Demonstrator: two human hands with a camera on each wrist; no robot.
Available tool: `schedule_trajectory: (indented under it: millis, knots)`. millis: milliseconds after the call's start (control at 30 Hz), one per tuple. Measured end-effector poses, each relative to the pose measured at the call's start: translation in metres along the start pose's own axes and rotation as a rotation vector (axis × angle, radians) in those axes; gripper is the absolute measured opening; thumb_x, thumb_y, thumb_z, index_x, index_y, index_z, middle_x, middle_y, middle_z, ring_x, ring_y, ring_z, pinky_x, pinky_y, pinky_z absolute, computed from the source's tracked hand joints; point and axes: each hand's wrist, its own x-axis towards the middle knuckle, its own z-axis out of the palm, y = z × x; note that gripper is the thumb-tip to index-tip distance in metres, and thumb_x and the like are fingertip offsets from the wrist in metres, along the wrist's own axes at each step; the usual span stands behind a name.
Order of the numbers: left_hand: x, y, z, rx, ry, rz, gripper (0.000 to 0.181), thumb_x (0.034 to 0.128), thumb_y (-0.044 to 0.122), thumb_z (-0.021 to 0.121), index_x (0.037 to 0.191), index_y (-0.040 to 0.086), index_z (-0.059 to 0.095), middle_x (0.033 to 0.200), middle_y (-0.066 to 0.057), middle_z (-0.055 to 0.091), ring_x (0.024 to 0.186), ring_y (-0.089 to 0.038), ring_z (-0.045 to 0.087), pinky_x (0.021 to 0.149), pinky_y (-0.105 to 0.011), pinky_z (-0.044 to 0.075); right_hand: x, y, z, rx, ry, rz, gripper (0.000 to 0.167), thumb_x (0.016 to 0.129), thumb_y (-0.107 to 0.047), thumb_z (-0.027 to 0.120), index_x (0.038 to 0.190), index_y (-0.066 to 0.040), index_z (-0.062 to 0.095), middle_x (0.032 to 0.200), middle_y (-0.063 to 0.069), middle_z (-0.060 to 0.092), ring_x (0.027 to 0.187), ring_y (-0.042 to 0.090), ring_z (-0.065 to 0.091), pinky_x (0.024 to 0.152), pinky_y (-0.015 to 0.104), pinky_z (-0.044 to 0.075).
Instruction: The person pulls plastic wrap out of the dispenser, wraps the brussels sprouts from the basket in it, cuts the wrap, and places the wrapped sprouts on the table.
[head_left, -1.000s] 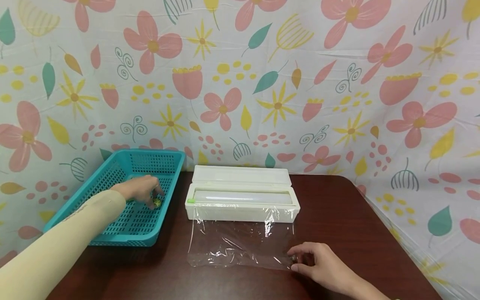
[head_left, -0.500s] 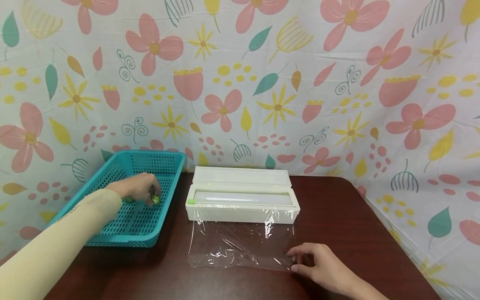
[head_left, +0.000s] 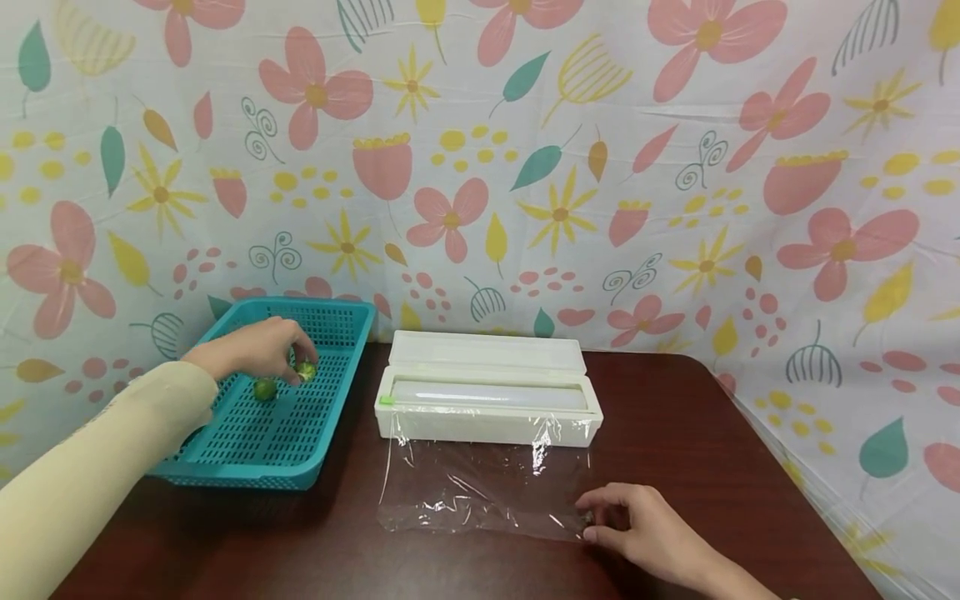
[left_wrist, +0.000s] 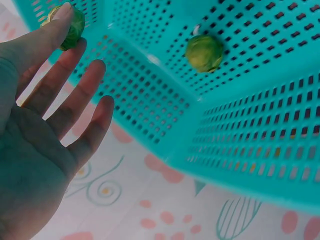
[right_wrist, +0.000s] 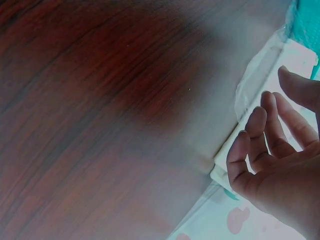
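Pinching a Brussels sprout (head_left: 306,372) with thumb and fingertips of the left hand (head_left: 268,347), with the rest loosely spread, over the teal basket (head_left: 292,477) at left of frame. Can also spot a second sprout (head_left: 265,389) on its floor. Got the right hand (head_left: 647,530) loosely bent at lower right, thumb apart from fingers, by the clear cling film (head_left: 480,487). Can't tell if touching it.

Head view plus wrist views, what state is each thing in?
White box: lid open, roll exposed.
Clear film: pulled from box onto table.
Basket: upright, open-topped.
First green ball: pinched in the left hand.
Second green ball: lying in the basket.
Right hand: fingers relaxed, by the film's corner.
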Motion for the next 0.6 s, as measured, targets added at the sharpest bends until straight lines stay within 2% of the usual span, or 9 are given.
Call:
schedule_trajectory:
  millis: [167, 400, 600]
  knots:
    - [-0.009, 0.007, -0.013, -0.007, 0.042, 0.019, 0.036, 0.0836, 0.012, 0.09, 0.117, 0.007, 0.079, 0.101, 0.002, 0.073, 0.084, -0.015, 0.067, 0.073, -0.04, 0.058, 0.0, 0.001, -0.001, -0.002, 0.007, 0.002, 0.023, 0.085, -0.009, 0.087, 0.106, -0.014, 0.078, 0.081, -0.017, 0.062, 0.073, 0.002, 0.057, 0.062, 0.027, 0.049]
    - [-0.02, 0.019, -0.023, -0.009, 0.089, 0.056, 0.035, 0.0829, 0.011, 0.091, 0.116, 0.009, 0.079, 0.095, 0.006, 0.071, 0.078, -0.011, 0.065, 0.072, -0.036, 0.056, 0.002, -0.002, 0.0, -0.009, 0.005, 0.016, 0.023, 0.084, -0.01, 0.088, 0.104, -0.016, 0.078, 0.08, -0.018, 0.061, 0.072, 0.001, 0.058, 0.063, 0.026, 0.049]
    - [-0.026, 0.031, -0.029, -0.033, 0.103, 0.06, 0.037, 0.0822, 0.013, 0.092, 0.117, 0.009, 0.08, 0.102, 0.005, 0.075, 0.081, -0.011, 0.066, 0.071, -0.035, 0.056, 0.003, -0.003, -0.001, -0.008, -0.008, 0.018, 0.024, 0.085, -0.01, 0.088, 0.105, -0.016, 0.078, 0.079, -0.018, 0.061, 0.071, 0.002, 0.058, 0.063, 0.026, 0.05]
